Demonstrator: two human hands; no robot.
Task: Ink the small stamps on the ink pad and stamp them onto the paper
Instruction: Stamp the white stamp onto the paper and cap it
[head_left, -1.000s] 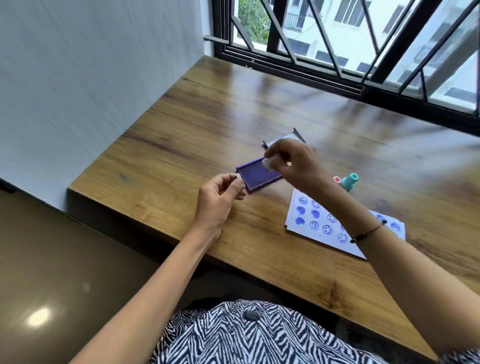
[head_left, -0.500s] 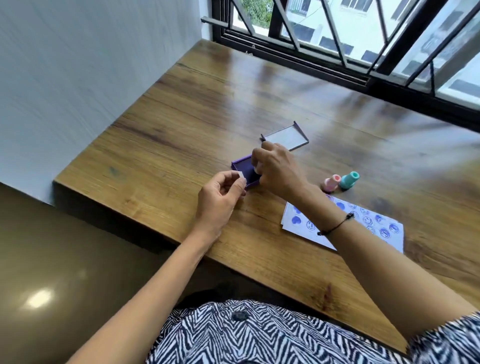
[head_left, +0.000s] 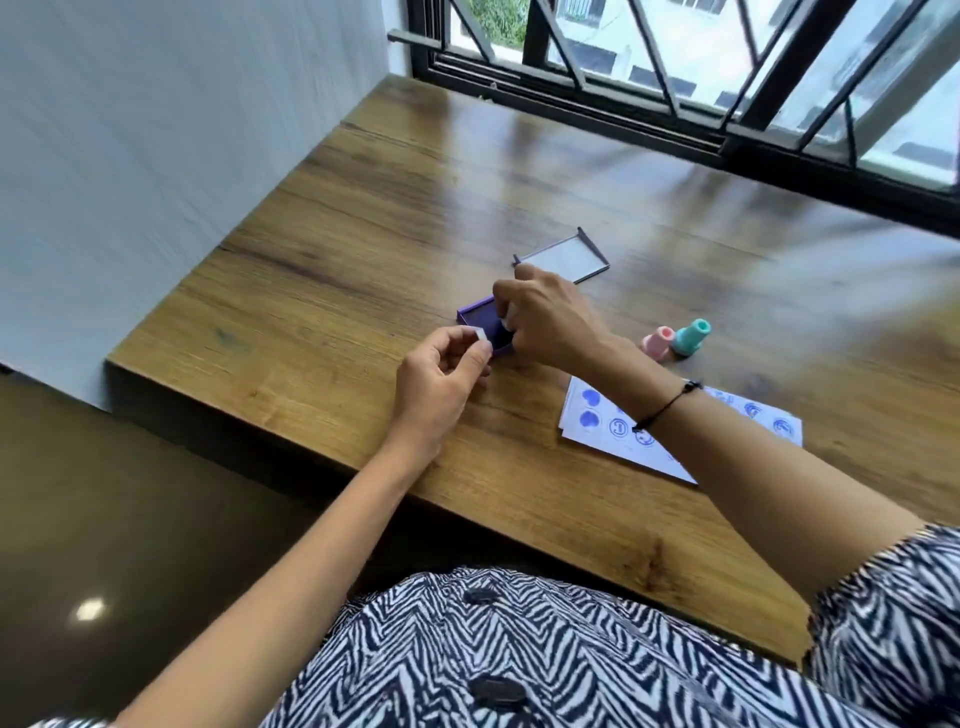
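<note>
While a second ago the right hand (head_left: 550, 322) hovered above the purple rectangular ink pad (head_left: 480, 325), it has now come down onto it, fingers pinched around a small pale stamp (head_left: 509, 315) that is mostly hidden, so this looks like the inking step. The left hand (head_left: 441, 379) stays beside the pad's near edge, pinching a tiny white piece, probably the stamp's cap. Behind the pad lies its clear plastic lid (head_left: 563, 258). A pink stamp (head_left: 657, 342) and a teal stamp (head_left: 691, 336) stand together on the wooden surface (head_left: 363, 218), near the white paper (head_left: 582, 421) already carrying blue prints; pressing there comes next.
</note>
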